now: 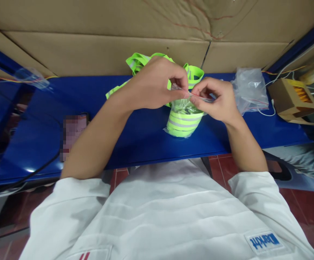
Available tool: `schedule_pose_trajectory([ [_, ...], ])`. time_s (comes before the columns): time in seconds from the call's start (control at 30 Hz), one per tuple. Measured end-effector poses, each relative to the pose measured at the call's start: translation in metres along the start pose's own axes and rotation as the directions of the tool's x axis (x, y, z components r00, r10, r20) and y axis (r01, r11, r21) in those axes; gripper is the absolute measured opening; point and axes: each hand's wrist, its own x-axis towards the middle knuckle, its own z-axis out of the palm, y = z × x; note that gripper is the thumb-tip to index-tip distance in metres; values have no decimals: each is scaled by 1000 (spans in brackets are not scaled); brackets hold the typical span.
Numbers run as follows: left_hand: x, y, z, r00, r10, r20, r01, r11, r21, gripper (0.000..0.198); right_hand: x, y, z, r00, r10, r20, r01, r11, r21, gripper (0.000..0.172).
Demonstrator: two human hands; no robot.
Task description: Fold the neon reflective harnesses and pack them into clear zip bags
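A small clear zip bag (pixel 183 121) stuffed with folded neon-yellow reflective straps stands on the blue shelf (pixel 135 137). My left hand (pixel 153 86) pinches the bag's top edge from the left. My right hand (pixel 216 99) pinches the same top edge from the right, fingers pressed together on the seal strip. Behind my hands lies a loose pile of neon-yellow reflective straps (pixel 143 63), partly hidden by my left hand.
A heap of empty clear plastic bags (pixel 250 90) lies to the right. A small open cardboard box (pixel 293 99) with a white cable sits at far right. A phone (pixel 74 135) and a black cable lie at left. Cardboard sheets (pixel 119 39) form the back wall.
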Motion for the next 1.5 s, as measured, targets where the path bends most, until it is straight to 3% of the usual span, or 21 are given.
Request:
schedule_pose_trajectory([
  [0.13,1,2,3,997,80,-21,-79,997,23,19,-1,1,-2,1000,-24,-10,24,1000,-16,29],
  [0.27,1,-4,-7,997,-16,70,18,1000,-24,21,-1,3,-2,999,-26,-18,26,1000,-10,35],
  [0.4,0,-14,-15,999,-43,24,44,997,-56,20,1,6,-1,999,-32,-10,33,999,20,41],
  [0.63,3,-17,0,996,71,-49,-73,997,-27,13,3,9,-6,994,-96,-50,94,995,-43,32],
  [0.9,3,-14,5,1000,13,-28,-16,996,-92,25,4,13,2,992,-72,-99,71,997,-8,33],
  [1.03,6,-16,8,996,48,-71,-50,998,-23,20,5,15,2,995,-71,-74,73,997,26,32],
  [1.2,5,-26,-6,984,-28,-177,12,996,-91,16,9,29,-14,998,-7,-56,14,992,127,35],
  [1.37,-4,-31,-31,987,-102,-125,91,992,-92,22,14,36,-24,994,70,-89,-53,982,180,40],
  [1.5,-6,-28,-37,991,-38,-129,19,988,-151,24,13,34,-24,991,58,-122,-32,978,205,40],
])
